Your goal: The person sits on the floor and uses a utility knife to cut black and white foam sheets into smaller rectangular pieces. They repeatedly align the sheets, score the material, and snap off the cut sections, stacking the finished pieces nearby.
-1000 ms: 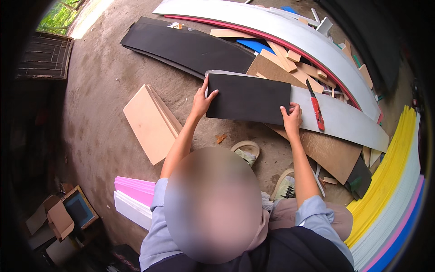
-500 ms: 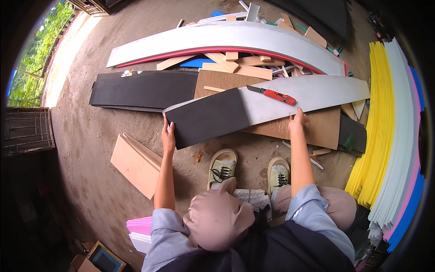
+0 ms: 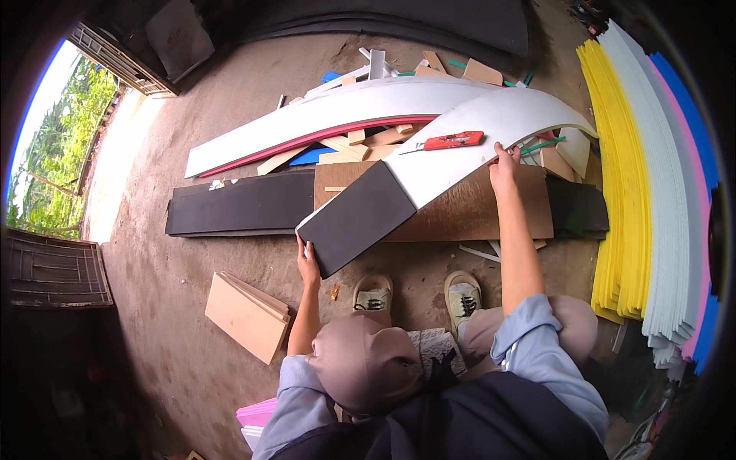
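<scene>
Far to your left a stack of tan boards (image 3: pixel 249 314) lies flat on the concrete floor (image 3: pixel 176 253), well apart from everything you touch. Next comes a long black sheet (image 3: pixel 238 205) stretched along the floor. Your left hand (image 3: pixel 308 263) rests on the near left corner of the black foam panel (image 3: pixel 356 217), fingers laid against its edge; you cannot tell from here whether they curl under it. That panel lies tilted, its far end tucked against the long white curved sheet (image 3: pixel 491 126) and its body over a brown board (image 3: pixel 468 211). Beyond it, wood offcuts (image 3: pixel 368 142) lie jumbled between two white sheets. On the white curved sheet sits a red utility knife (image 3: pixel 452 140), just left of your right hand (image 3: pixel 504 165), which presses flat on that sheet's near edge with fingers spread. Your hands are well apart, one at each end of the piece. Farthest right, yellow, white, pink and blue foam sheets (image 3: pixel 621 192) stand stacked on edge.
</scene>
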A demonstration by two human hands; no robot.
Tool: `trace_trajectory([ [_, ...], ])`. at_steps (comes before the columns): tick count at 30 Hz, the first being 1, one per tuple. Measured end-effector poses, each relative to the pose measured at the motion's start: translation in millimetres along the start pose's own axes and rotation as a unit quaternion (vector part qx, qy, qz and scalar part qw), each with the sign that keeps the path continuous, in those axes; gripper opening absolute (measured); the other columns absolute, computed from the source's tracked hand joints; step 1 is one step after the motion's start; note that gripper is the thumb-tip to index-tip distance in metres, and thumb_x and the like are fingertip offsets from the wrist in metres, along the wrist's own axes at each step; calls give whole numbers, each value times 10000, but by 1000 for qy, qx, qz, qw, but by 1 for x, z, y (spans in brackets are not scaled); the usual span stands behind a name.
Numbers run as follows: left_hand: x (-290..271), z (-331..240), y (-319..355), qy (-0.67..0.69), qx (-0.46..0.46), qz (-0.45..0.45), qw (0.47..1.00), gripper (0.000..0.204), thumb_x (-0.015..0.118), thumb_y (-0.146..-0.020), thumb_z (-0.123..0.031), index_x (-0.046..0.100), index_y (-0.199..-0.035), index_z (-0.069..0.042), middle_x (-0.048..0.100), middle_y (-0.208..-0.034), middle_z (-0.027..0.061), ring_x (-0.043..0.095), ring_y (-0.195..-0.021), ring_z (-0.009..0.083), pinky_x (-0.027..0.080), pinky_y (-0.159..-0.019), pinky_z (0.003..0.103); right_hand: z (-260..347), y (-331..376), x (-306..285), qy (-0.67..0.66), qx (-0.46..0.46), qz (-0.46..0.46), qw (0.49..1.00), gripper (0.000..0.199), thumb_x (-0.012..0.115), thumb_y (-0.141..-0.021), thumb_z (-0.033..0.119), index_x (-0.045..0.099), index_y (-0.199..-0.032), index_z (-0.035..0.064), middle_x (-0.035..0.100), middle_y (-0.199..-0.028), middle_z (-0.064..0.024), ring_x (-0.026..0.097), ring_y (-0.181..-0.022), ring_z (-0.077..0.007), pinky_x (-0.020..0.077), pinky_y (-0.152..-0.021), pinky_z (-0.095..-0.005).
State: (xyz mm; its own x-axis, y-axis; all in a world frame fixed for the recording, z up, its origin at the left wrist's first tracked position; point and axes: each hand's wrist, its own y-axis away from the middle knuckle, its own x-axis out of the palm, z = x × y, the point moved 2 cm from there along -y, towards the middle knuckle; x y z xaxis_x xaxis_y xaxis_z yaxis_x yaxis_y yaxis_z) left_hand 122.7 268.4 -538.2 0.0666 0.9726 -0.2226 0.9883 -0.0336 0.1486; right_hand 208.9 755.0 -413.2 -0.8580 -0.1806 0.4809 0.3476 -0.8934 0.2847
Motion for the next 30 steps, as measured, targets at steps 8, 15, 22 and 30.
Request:
trace_trajectory([
  [8,24,-16,16,56,-11,-28,998,471,412,-914,-288,271,-1353,-192,482,-1218,114,480,-1015,147,357,-885,253,48,-4,37,46,-8,116,992,506,600,-772,32,305,-1183,32,430,-1107,-97,409,-1011,-192,334,-859,-353],
  [15,35,-30,7,-17,9,-57,998,476,438,-904,-291,283,-1348,-219,518,-1147,158,520,-972,185,398,-829,296,-7,-40,-12,58,132,56,988,457,471,-775,-84,386,-1200,62,463,-1047,-98,475,-980,-226,391,-912,-355],
  [22,43,-38,-25,-202,115,-99,967,499,445,-897,-258,252,-1357,-230,523,-953,178,543,-850,300,421,-763,374,-77,-17,8,443,-155,146,871,330,492,-734,-13,527,-1059,35,540,-867,-110,535,-765,-190,438,-766,-306],
  [30,64,-41,-26,-264,169,-142,939,488,474,-881,-205,308,-1340,-192,470,-1005,169,521,-831,288,427,-766,377,-151,46,31,665,-211,262,667,530,651,-730,255,429,-1181,86,408,-1121,-148,399,-1054,-329,365,-886,-423],
])
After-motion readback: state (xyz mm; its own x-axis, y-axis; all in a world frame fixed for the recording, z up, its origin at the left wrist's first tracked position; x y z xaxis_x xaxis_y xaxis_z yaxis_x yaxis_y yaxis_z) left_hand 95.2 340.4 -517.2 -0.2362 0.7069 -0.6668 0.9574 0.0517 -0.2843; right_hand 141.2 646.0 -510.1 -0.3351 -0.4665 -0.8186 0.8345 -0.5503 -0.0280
